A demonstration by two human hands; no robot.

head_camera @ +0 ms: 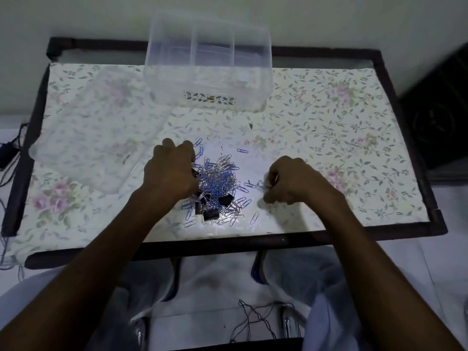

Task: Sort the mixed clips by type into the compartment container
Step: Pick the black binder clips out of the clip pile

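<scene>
A person seated at a desk (354, 225) draped in a floral cloth (329, 122) works at a pile of clips (217, 183) lying under a bright light near the front edge. The pile mixes blue and silver paper clips with several black binder clips (210, 214) at its near side; loose paper clips are scattered around it.

The left hand (171, 171) rests on the pile's left edge, fingers curled down into the clips — what its grip closes on cannot be told. The right hand (291, 181) sits just right of the pile, its fingertips pinched on a few paper clips (263, 183) held just above the cloth.

At the back of the desk, well apart from both hands, stands the clear plastic container (207, 64), a divider splitting it into compartments. A few faint shapes show through its walls — too blurred to tell what, if anything, lies inside.
</scene>
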